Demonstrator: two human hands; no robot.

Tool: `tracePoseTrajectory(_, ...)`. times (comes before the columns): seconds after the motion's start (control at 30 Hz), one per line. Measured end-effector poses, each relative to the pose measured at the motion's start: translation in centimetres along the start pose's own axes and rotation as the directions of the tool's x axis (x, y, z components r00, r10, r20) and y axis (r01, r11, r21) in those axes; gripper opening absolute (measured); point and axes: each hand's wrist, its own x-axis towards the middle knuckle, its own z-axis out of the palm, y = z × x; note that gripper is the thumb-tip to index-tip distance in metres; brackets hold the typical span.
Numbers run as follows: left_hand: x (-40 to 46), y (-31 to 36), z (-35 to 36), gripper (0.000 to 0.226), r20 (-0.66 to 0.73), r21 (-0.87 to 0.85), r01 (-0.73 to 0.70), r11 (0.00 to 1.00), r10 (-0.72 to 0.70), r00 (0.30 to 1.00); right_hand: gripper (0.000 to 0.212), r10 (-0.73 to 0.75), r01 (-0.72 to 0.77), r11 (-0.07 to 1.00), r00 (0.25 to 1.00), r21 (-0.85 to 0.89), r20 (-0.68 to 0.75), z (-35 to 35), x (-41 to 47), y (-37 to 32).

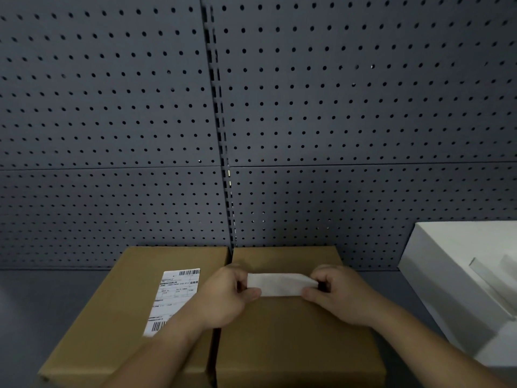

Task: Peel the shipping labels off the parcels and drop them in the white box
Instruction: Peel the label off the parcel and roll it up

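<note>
Both hands are up over the right parcel (296,331), holding a peeled shipping label (279,284) stretched between them, blank side toward the camera so none of its print shows. The left hand (223,298) pinches the label's left end between thumb and curled fingers, and the right hand (341,295) pinches the right end the same way. The fingertips are mostly tucked behind the paper, so hard to say exactly how many are on it.

The left parcel (134,312) sits just beside the right one with a thin dark gap between them. Its printed label (174,298) is on top, lower corner covered by the left forearm. The text is too small to read, just barcodes.

The white box (453,281) is off to the right, cut off by the frame edge. There are pale shapes inside, can't tell what they are. The grey tabletop (42,303) shows to the left, and a bit between the right parcel and the box. Grey pegboard wall (251,107) right behind everything.
</note>
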Motion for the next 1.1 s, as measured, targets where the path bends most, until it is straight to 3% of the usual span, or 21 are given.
tracePoseTrajectory(0.2,-0.27,-0.02,-0.53,0.032,0.048,-0.02,-0.03,0.999,0.031,0.998,0.039,0.025,-0.025,1.0,1.0,-0.006,-0.006,-0.02,0.29,0.03)
tracePoseTrajectory(0.37,0.08,-0.02,-0.03,0.03,-0.026,0.042,0.015,0.999,-0.014,1.0,0.039,0.043,-0.045,0.998,0.998,0.048,0.038,-0.29,0.15,0.13)
tracePoseTrajectory(0.47,0.06,0.33,0.1,0.03,-0.027,0.055,0.031,0.998,-0.029,0.999,0.062,0.028,-0.032,0.998,0.997,0.059,0.065,-0.64,0.06,0.4)
tracePoseTrajectory(0.6,0.08,0.54,0.15,0.032,-0.016,0.049,0.043,0.998,-0.042,0.999,0.036,0.035,-0.036,0.998,0.999,0.042,0.04,-0.72,0.24,0.82)
tracePoseTrajectory(0.77,0.04,0.56,0.09,0.014,0.006,-0.016,0.045,0.999,-0.045,0.999,0.051,0.042,-0.042,0.999,0.999,0.026,0.006,-0.37,0.59,0.83)
tracePoseTrajectory(0.93,-0.04,0.26,-0.04,0.024,0.006,-0.041,0.04,0.998,-0.04,0.999,0.051,0.045,-0.045,0.998,0.999,0.032,0.001,-0.25,0.69,0.68)
tracePoseTrajectory(1.1,-0.19,0.6,0.06,0.01,-0.007,-0.015,0.041,0.999,-0.041,0.999,0.048,0.054,-0.054,0.998,0.999,0.018,-0.002,-0.38,0.79,0.51)
